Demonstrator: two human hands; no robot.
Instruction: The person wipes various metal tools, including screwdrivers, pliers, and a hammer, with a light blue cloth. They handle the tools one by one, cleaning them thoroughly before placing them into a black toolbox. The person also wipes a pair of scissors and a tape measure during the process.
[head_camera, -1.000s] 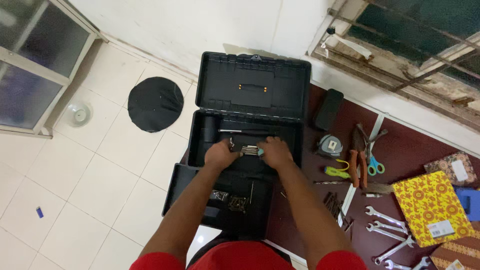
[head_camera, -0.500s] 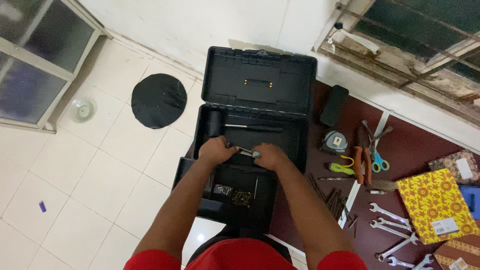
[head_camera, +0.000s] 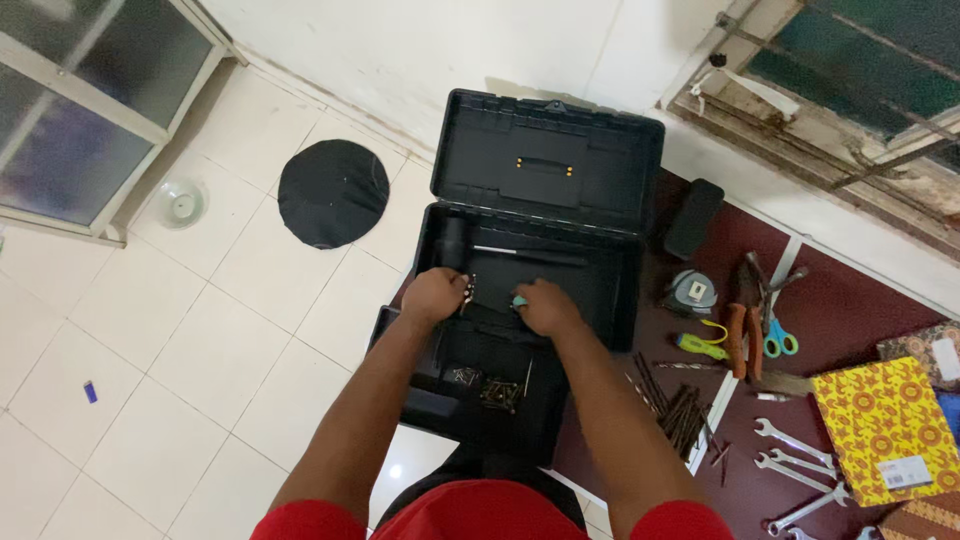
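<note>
Both hands have drawn back toward the near wall of the black toolbox (head_camera: 620, 290), and the bundle of thin metal tools that showed fanned out between them a second ago is now mostly hidden behind the knuckles.

Left hand (head_camera: 435, 296) is curled narrow around one end of the metal tool set (head_camera: 470, 290), of which only a short bright stub shows just beside the fingers. Right hand (head_camera: 543, 306) is closed on the other end, where a small teal cap (head_camera: 520, 301) peeks out at the fingertips. The set hangs low inside the box's main well, just above its near wall and below the long dark screwdriver (head_camera: 530, 255) that lies across the floor of the well.

Open room is tight. The raised lid (head_camera: 548, 165) stands behind the hands, and the lift-out tray (head_camera: 420, 410), holding loose screws (head_camera: 498, 392), sits close under the wrists, overhanging the table (head_camera: 830, 290) edge above the white tiled floor (head_camera: 200, 340). To the right the table is crowded: a tape measure (head_camera: 692, 292), pliers (head_camera: 738, 325), scissors (head_camera: 775, 335), a scatter of nails (head_camera: 675, 405) and several spanners (head_camera: 795, 460). A round black disc (head_camera: 333, 192) lies on the floor, well apart to the left.
</note>
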